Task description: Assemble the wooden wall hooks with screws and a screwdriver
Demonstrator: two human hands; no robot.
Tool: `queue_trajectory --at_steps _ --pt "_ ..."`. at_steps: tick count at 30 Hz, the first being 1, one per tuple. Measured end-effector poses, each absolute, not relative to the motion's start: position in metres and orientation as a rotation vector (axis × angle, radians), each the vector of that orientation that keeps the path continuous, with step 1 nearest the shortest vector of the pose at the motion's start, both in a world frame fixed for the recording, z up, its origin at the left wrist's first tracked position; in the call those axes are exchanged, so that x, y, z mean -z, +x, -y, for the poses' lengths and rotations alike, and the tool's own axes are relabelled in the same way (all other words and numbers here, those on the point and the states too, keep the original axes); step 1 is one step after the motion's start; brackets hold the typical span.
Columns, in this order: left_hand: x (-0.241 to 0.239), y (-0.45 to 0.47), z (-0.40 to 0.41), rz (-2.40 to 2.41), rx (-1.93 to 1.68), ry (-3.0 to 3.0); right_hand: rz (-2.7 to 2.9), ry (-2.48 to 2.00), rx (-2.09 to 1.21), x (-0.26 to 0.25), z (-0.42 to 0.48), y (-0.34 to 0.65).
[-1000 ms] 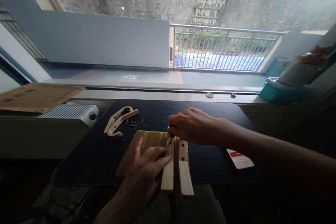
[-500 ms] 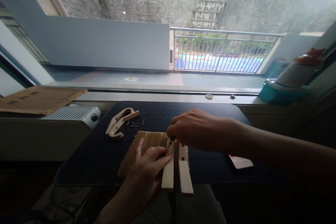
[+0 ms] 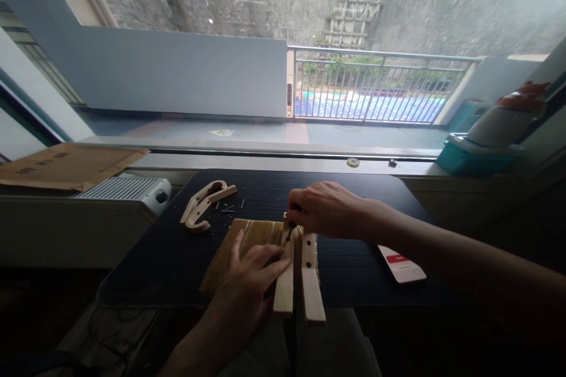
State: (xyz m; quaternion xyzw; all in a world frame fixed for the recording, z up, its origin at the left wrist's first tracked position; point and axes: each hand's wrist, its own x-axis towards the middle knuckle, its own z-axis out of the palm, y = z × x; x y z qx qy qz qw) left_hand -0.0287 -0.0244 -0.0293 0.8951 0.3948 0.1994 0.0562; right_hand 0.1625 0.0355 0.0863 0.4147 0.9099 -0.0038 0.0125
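A wooden board (image 3: 247, 238) lies at the near edge of a dark table (image 3: 354, 200), with two pale wooden hook pieces (image 3: 309, 283) lying across its right side. My left hand (image 3: 247, 283) rests flat on the board, fingers spread, steadying the left hook piece (image 3: 283, 288). My right hand (image 3: 327, 209) is closed around a small dark tool (image 3: 289, 230), its tip pressed down onto the top of that piece. Two more curved wooden hooks (image 3: 204, 203) lie to the far left, with several small screws (image 3: 227, 208) beside them.
A white card with a red mark (image 3: 400, 264) lies right of the board. A grey ribbed appliance (image 3: 128, 191) and cardboard (image 3: 62, 165) sit left of the table. A teal and white object (image 3: 490, 135) stands on the windowsill at right, two small round things (image 3: 352, 161) on the sill.
My right hand drew slightly back toward the right and its fingers turned around the tool. The left hand stayed on the board. The view shifted a little.
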Motion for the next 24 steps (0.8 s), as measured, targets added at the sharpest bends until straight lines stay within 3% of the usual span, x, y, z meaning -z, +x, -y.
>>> queue_trajectory --at_steps 14,24 --pt "0.028 -0.03 0.025 -1.191 -0.587 2.737 -2.919 0.787 -0.133 -0.098 -0.026 0.163" --pt "0.032 -0.029 0.024 -1.192 -0.646 2.707 -2.858 1.285 -0.051 -0.08 -0.035 0.157"
